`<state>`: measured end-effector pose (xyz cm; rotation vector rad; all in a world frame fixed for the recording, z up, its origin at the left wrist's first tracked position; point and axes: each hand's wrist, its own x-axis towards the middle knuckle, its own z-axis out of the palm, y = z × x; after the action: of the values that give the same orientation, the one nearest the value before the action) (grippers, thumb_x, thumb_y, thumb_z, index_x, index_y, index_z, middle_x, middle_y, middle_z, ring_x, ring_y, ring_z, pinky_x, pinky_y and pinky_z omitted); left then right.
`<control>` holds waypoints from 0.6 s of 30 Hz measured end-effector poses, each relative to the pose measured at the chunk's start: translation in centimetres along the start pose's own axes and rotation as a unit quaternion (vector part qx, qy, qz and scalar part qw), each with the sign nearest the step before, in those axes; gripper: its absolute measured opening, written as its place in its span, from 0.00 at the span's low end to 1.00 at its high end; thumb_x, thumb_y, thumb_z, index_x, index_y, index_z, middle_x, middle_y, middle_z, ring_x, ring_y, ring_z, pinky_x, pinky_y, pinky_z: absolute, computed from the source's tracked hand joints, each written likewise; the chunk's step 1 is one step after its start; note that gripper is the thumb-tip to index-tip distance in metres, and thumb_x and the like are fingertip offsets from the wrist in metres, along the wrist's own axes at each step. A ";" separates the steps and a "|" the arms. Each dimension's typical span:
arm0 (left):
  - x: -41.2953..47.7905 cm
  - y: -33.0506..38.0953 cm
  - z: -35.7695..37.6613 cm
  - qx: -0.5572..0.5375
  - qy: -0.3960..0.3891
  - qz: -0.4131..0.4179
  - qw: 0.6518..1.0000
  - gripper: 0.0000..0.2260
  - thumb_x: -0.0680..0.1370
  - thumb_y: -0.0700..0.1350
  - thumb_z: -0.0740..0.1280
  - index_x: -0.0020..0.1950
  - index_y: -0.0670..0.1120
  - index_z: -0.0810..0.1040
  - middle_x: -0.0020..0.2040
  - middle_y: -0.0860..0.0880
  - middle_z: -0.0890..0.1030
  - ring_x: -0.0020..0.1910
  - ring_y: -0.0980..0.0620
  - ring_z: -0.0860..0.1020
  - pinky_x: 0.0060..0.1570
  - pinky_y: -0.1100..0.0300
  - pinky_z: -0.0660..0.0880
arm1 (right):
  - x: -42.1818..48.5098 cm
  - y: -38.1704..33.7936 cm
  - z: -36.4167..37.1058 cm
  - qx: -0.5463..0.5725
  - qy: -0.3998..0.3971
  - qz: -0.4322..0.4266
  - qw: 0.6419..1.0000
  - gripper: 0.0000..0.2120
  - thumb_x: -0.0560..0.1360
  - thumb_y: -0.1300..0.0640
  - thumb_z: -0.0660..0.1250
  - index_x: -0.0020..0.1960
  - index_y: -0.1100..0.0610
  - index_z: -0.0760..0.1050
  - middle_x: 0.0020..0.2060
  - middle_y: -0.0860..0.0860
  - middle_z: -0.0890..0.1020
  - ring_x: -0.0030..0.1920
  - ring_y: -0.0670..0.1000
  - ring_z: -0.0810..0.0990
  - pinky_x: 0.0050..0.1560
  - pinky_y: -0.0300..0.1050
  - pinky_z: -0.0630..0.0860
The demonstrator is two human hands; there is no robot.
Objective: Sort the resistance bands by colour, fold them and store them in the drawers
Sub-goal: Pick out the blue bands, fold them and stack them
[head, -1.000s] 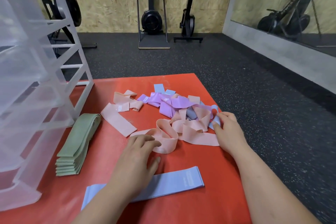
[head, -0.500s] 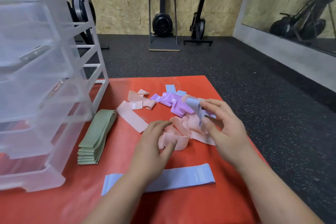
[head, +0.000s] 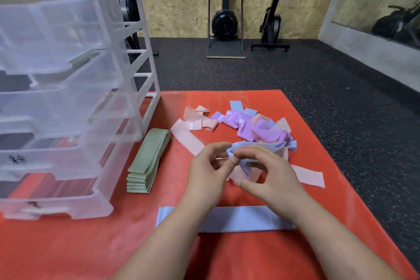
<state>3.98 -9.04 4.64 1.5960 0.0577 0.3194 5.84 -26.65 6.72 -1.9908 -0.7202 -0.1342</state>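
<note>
Both hands hold one light blue band (head: 256, 146) just above the red mat (head: 250, 257). My left hand (head: 210, 171) pinches its near end, and my right hand (head: 270, 174) grips it from the right. Behind them lies a loose heap of purple bands (head: 254, 128), pink bands (head: 188, 136) and more blue ones (head: 236, 105). A flat blue band (head: 245, 219) lies across the mat under my forearms. A stack of folded green bands (head: 147, 160) sits beside the clear plastic drawer unit (head: 63, 98) at the left.
A pink strip (head: 311, 177) lies on the mat to the right of my hands. The mat's right edge meets dark speckled gym floor (head: 341, 98). Rowing machines (head: 225, 22) stand upright against the chipboard wall at the back.
My right hand has lifted a blue band out of the heap and brought it toward me. My left hand left the pink band and now pinches the blue band's end.
</note>
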 end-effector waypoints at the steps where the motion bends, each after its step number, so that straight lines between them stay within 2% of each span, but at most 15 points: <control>1: 0.0 0.0 -0.1 -0.005 0.005 0.000 1.000 0.10 0.80 0.41 0.75 0.60 0.50 0.83 0.52 0.49 0.88 0.50 0.50 0.87 0.51 0.57 0.82 | 0.1 -0.1 0.1 -0.033 0.000 -0.004 0.999 0.29 0.68 0.61 0.82 0.66 0.46 0.79 0.64 0.40 0.81 0.68 0.45 0.79 0.67 0.43 0.75; 3: 0.0 0.0 -0.2 -0.020 0.008 0.003 1.000 0.09 0.80 0.43 0.76 0.59 0.50 0.83 0.50 0.49 0.88 0.50 0.48 0.87 0.54 0.53 0.83 | 0.3 -0.1 0.2 -0.091 0.018 -0.020 0.995 0.28 0.69 0.60 0.81 0.66 0.45 0.79 0.64 0.39 0.81 0.67 0.43 0.77 0.68 0.41 0.73; 5: 0.0 0.1 -0.3 -0.018 0.016 0.015 1.000 0.08 0.79 0.45 0.77 0.58 0.53 0.84 0.48 0.49 0.88 0.48 0.47 0.87 0.52 0.50 0.82 | 0.5 -0.2 0.3 -0.111 0.071 -0.036 0.991 0.20 0.73 0.61 0.79 0.62 0.46 0.82 0.58 0.38 0.83 0.62 0.42 0.80 0.64 0.41 0.75; 8: 0.1 0.9 -0.5 0.002 0.037 0.064 0.997 0.10 0.79 0.47 0.77 0.58 0.58 0.84 0.46 0.51 0.86 0.47 0.47 0.85 0.50 0.47 0.82 | 1.0 -1.0 -0.2 -0.059 0.157 -0.024 0.986 0.09 0.76 0.61 0.76 0.54 0.49 0.86 0.49 0.40 0.86 0.53 0.45 0.85 0.56 0.44 0.79; 11: 0.0 1.9 -0.8 0.037 0.053 0.134 0.989 0.13 0.80 0.43 0.75 0.60 0.59 0.82 0.49 0.56 0.87 0.49 0.50 0.85 0.51 0.50 0.80 | 1.3 -2.9 -1.3 0.043 0.179 -0.001 0.983 0.09 0.77 0.62 0.76 0.53 0.49 0.86 0.48 0.41 0.87 0.51 0.46 0.86 0.55 0.39 0.79; 14: -0.1 1.8 -0.7 0.076 0.052 0.132 0.987 0.08 0.82 0.43 0.73 0.58 0.55 0.84 0.50 0.57 0.87 0.50 0.52 0.85 0.51 0.49 0.80 | 1.2 -4.0 -1.1 0.078 0.137 0.006 0.987 0.10 0.76 0.61 0.76 0.51 0.46 0.85 0.46 0.41 0.88 0.49 0.45 0.86 0.51 0.34 0.78; 16: 0.0 1.3 -0.8 0.099 0.060 0.117 0.986 0.07 0.82 0.42 0.72 0.54 0.55 0.85 0.49 0.58 0.86 0.50 0.54 0.84 0.51 0.51 0.80 | 1.1 -3.9 -0.6 0.083 0.145 0.017 0.986 0.11 0.76 0.62 0.76 0.50 0.45 0.85 0.45 0.41 0.88 0.48 0.45 0.86 0.50 0.36 0.79; 18: 0.4 0.8 -1.3 0.150 0.073 0.141 0.976 0.06 0.81 0.43 0.72 0.52 0.55 0.84 0.47 0.58 0.84 0.49 0.54 0.83 0.49 0.55 0.78 | 1.0 -3.9 -0.5 0.105 0.180 0.029 0.978 0.11 0.77 0.64 0.75 0.51 0.47 0.85 0.43 0.42 0.88 0.46 0.44 0.86 0.49 0.40 0.81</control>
<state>3.89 -7.71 5.47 1.8813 -0.0091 0.6752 4.72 -25.29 10.35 -1.7211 -0.4229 -0.3587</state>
